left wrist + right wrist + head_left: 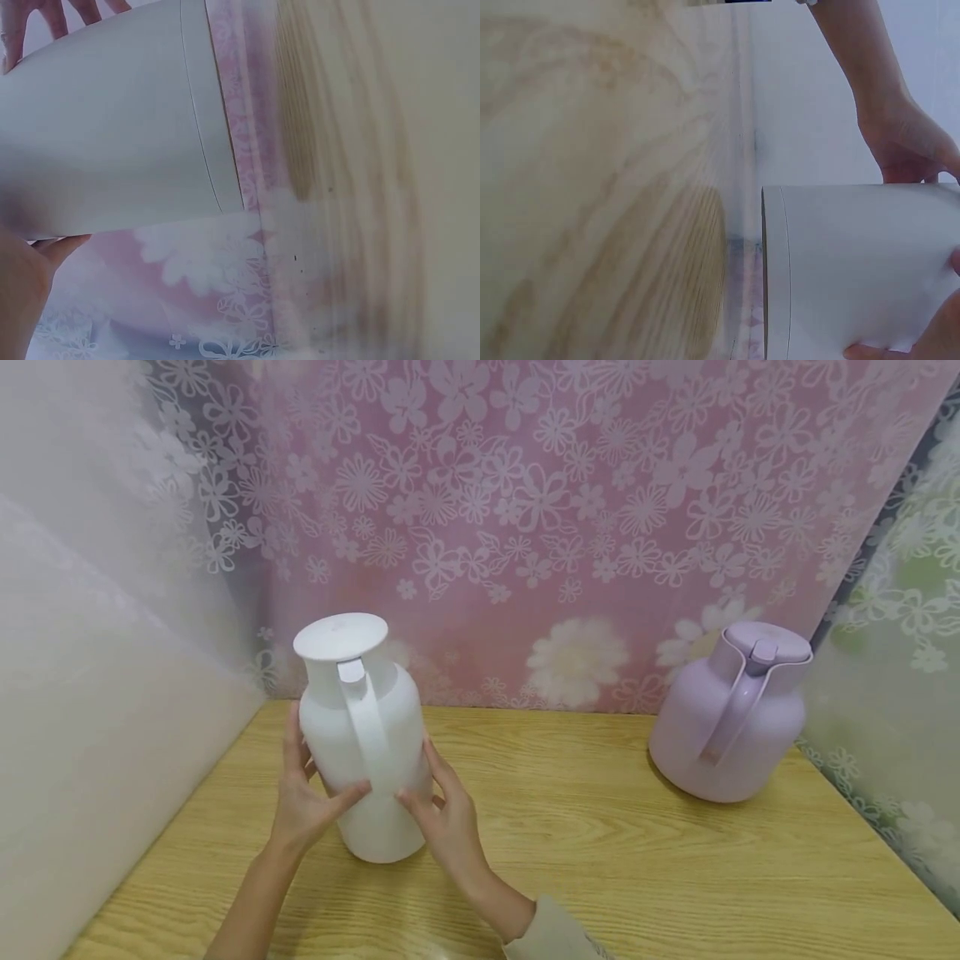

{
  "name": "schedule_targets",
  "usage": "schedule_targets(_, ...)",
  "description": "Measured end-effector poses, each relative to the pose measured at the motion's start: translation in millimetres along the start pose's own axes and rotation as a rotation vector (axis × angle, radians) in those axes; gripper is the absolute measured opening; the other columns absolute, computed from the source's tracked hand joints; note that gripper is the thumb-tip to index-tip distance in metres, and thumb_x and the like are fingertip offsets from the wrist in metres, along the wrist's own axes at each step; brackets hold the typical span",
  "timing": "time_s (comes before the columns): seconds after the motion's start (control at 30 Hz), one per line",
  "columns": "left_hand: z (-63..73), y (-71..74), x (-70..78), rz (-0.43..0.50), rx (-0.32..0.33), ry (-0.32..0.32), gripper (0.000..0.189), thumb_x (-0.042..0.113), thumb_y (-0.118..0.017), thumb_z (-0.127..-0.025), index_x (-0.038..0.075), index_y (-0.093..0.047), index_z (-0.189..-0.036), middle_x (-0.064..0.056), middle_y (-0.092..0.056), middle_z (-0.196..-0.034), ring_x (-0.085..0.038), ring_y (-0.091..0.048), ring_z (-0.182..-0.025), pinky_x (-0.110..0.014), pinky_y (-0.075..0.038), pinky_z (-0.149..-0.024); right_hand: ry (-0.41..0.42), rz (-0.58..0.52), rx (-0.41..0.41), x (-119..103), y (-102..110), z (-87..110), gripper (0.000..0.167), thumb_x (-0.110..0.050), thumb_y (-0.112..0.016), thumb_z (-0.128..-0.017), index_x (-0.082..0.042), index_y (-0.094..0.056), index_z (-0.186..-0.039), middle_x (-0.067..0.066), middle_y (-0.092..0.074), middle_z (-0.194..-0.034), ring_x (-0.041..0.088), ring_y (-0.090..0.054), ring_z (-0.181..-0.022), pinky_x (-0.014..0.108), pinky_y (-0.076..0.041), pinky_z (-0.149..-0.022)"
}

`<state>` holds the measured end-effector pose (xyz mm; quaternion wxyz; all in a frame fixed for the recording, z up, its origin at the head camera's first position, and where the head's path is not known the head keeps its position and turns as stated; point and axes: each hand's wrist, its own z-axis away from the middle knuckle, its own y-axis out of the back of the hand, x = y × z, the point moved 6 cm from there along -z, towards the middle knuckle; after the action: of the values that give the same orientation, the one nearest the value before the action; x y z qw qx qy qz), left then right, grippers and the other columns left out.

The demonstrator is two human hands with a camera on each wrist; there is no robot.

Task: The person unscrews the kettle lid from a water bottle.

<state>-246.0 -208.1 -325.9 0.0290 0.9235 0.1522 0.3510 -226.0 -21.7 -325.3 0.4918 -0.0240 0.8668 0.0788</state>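
Plainly, left hand (303,802): gripping the lower left flank of the white vacuum jug, thumb towards the viewer; the pale side wall (90,652) stands to its left and would probably limit an outward swing.
White vacuum jug (363,743): roughly upright between both hands, over the left part of the wood-grained surface (600,827). Both wrist views show backdrop between base and wood, so the base appears just clear. Good handling calls for even pressure from both sides, the lid (341,637) kept uppermost; any lowering should bring the base down flat, not on its rim.
Handle (366,718): facing the viewer; the thumbs lie near its lower end, contact uncertain. The smooth body could slip if either side eased first.
Right hand (450,814): gripping the opposite flank, thumb in front; a beige sleeve (555,935) covers the forearm.
Pink floral curtain (480,527): behind the surface, bounding reach at the back.
Lilac vacuum jug (731,718): upright at the right, well apart from both hands; an obstacle only for a wide rightward move.
Green-and-white floral curtain (900,710): right boundary, beside the lilac jug.
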Motion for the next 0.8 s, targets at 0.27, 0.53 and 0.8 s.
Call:
schedule_targets(0.27, 1.8, -4.9, 0.6, 0.030, -0.057, -0.063, 0.121, -0.006, -0.081, -0.054, 0.005, -0.005, -0.146, -0.013, -0.027, -0.143, -0.016, -0.042, -0.116, -0.022, -0.038, -0.089, 0.029, 0.033, 0.059, 19, 1, 9.3, 0.064, -0.007, -0.064, -0.085, -0.003, -0.034, -0.141, 0.011, -0.031, -0.143, 0.029, -0.032, -0.128, 0.045, -0.042, -0.089)
schedule_targets(0.53, 4.8, -9.4, -0.5, 0.024, -0.090, -0.096, 0.120, 0.002, -0.085, -0.055, 0.001, -0.006, -0.145, -0.016, -0.024, -0.145, -0.013, -0.041, -0.117, -0.019, -0.038, -0.088, 0.013, 0.065, 0.116, 33, 4, 18.8, 0.064, -0.014, -0.066, -0.085, -0.009, -0.035, -0.141, 0.008, -0.035, -0.142, 0.027, -0.036, -0.126, 0.045, -0.044, -0.087)
schedule_targets(0.8, 3.9, -12.7, 5.3, 0.099, -0.116, -0.122, 0.114, 0.025, -0.084, -0.066, 0.003, -0.006, -0.146, -0.010, -0.025, -0.145, -0.016, -0.042, -0.115, -0.020, -0.038, -0.089, -0.002, 0.115, 0.170, 29, 6, 26.7, 0.065, -0.023, -0.066, -0.085, -0.016, -0.036, -0.142, 0.003, -0.037, -0.140, 0.023, -0.038, -0.124, 0.043, -0.044, -0.087)
